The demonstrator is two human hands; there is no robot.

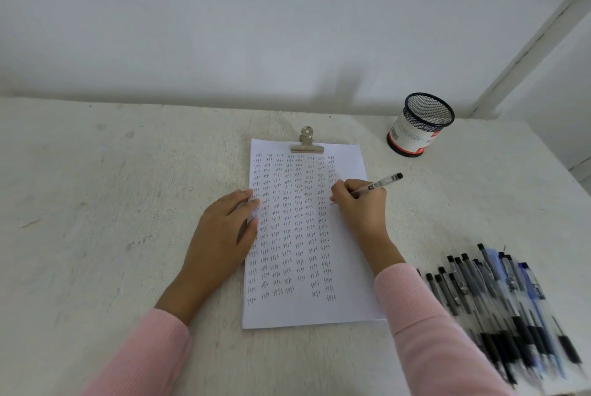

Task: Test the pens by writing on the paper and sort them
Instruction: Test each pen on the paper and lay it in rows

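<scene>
The right hand (pixel 358 203) is gripping a clear-barrelled pen (pixel 382 184), its fingers curling round the lower part, and is holding it over the right-hand column of the paper (pixel 351 306). The fingers are hiding the tip, so whether it is touching the sheet cannot be told. Only the upper barrel and dark end are sticking out, pointing up and to the right.

The left hand (pixel 225 229) is lying flat with straight fingers, holding nothing. Its fingertips are pressing on the paper's left edge while the palm is resting on the bench (pixel 96 203), and it is covering part of the first written column.

The sheet is lying in the middle of the bench with a metal clip (pixel 307 144) biting its top edge. Columns of the small word "test" are filling most of it, though many of the upper ones are too small to read surely.

To the right, by the bench's near edge, a pile of pens (pixel 499 306) is lying roughly side by side. It is blurring badly toward the lower right, so the pens cannot be counted.

A black mesh cup (pixel 422 120) is standing at the far right, well apart from the paper, and its label is too small to read. Pink sleeves (pixel 425 331) are covering both forearms and being cut off by the bottom edge.
</scene>
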